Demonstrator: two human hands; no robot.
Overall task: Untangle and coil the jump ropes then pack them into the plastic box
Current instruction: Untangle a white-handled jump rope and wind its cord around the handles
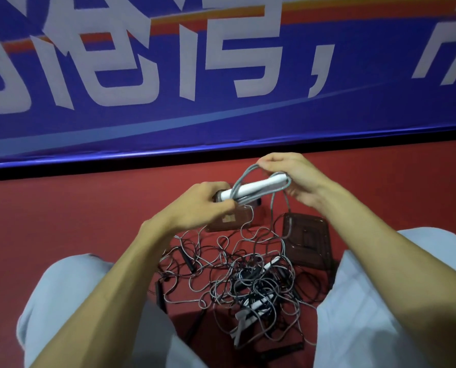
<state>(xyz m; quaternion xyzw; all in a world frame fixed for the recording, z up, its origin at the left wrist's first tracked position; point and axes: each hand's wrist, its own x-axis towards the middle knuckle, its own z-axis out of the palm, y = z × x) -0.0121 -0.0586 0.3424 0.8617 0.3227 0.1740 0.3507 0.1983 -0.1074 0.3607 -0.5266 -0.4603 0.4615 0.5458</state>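
Fingers [273, 160] of the right hand [296, 179] pinch a loop of grey cord [244, 179] and draw it over the end of a pair of white handles [253, 188]. The left hand [208, 205] curls round the handles' other end, thumb pressed on the winding, apparently to keep it from slipping. The bundle is held in the air above the red floor [88, 208], probably so the loose cord can hang free and feed into the coil turn by turn.

Below, between the person's knees [67, 285], a tangle of ropes [245, 280] lies unsorted, grey and black cords with several handles among them. The cord in hand trails down into it.

Just beyond the tangle sits the clear plastic box [229, 221], partly hidden behind the left hand. Nothing coiled shows inside it, though part of it cannot be seen. To its right a second clear piece [307, 240], probably the lid, lies flat on the floor with a strand draped over its edge. On this showing one rope is only partway coiled and packing has not begun. A blue banner [221, 115] runs behind.
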